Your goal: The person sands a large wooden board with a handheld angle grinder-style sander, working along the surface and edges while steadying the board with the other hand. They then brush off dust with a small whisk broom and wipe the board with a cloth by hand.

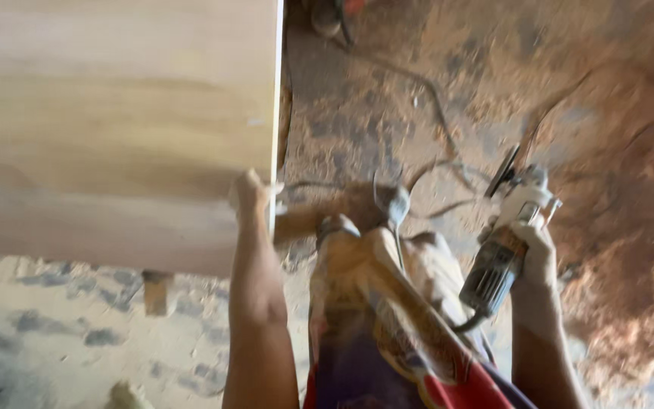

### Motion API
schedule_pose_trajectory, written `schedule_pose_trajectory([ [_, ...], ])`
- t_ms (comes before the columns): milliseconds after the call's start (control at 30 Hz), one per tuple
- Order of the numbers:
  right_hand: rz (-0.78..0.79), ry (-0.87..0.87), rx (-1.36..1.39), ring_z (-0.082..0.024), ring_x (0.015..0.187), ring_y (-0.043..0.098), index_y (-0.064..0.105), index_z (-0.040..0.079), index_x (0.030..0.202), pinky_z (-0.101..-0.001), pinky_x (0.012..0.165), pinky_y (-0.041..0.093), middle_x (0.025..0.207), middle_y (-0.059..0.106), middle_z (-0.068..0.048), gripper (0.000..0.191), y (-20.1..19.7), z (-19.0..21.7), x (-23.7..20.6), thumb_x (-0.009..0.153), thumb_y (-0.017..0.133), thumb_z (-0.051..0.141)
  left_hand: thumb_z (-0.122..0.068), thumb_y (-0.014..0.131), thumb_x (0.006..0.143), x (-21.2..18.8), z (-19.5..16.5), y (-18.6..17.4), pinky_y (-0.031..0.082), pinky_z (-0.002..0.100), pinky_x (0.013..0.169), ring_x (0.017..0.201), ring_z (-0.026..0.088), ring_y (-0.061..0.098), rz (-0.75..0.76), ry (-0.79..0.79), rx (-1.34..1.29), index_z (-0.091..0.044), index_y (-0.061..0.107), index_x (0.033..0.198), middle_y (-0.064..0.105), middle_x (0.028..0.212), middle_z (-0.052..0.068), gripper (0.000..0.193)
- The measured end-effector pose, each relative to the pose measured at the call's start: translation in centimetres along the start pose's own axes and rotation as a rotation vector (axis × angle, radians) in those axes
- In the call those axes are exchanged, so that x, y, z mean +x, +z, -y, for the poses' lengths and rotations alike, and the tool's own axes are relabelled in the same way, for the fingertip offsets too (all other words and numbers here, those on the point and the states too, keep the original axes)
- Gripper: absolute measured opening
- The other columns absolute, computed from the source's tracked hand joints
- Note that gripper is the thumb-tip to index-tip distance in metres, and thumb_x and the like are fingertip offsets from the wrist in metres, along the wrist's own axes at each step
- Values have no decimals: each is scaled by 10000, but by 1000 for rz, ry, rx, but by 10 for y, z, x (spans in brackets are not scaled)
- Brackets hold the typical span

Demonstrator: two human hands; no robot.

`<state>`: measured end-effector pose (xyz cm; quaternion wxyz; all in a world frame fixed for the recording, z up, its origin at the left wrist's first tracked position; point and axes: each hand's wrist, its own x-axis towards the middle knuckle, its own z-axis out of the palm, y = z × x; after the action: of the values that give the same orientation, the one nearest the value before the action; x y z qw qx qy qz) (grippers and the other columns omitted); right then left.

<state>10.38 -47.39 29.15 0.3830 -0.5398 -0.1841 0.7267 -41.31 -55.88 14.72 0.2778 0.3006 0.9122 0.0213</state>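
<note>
A large pale wooden panel (115, 121) fills the upper left of the head view. My left hand (250, 195) rests against its right edge near the lower corner, with the fingers on the board. My right hand (533, 254) grips a grey and white angle grinder (507, 235), its dark disc pointing up and away, out to the right of the panel and apart from it. The grinder's cable trails down toward my body. My bent legs and colourful shorts (387, 341) show between my arms.
Sawdust and wood shavings (630, 227) cover the floor on the right. Cables (433, 121) run across the dusty ground ahead. A small wooden block (156, 291) stands under the panel. Another tool lies at the top edge (331, 15).
</note>
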Motion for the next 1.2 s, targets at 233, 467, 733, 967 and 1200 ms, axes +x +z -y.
schedule_pose_trajectory([
  [233,123,115,-33,-296,831,690,488,-20,1317,-395,708,602,1005,652,-189,468,31,37,61,916,582,202,-403,953,630,29,26,15,583,484,802,917,374,737,137,10,16,-26,769,916,754,989,216,508],
  [467,117,198,-52,-281,788,671,487,-57,1296,-377,675,585,986,661,-221,477,74,48,112,923,594,221,-412,826,847,63,-15,-7,608,467,724,780,319,738,320,156,85,-40,749,901,756,896,186,383],
  [733,235,127,-89,-280,906,674,448,18,1360,-404,781,616,1068,642,-175,578,154,23,196,826,638,130,-355,764,918,-10,-208,9,622,295,611,749,153,728,1046,414,-1098,-18,754,1113,770,1014,136,390],
  [967,470,380,-347,-276,977,680,473,27,1360,-431,840,612,1137,625,-166,534,147,-42,331,874,670,128,-147,843,770,9,-277,89,634,419,642,769,287,712,1165,-167,-1493,22,649,1231,714,982,220,528],
  [1200,284,529,-852,-205,974,621,540,22,1438,-288,776,493,1135,683,-140,602,74,-105,504,898,684,247,-134,846,726,141,-281,233,611,378,629,731,240,705,622,-901,-1234,-25,648,1207,730,943,131,532],
])
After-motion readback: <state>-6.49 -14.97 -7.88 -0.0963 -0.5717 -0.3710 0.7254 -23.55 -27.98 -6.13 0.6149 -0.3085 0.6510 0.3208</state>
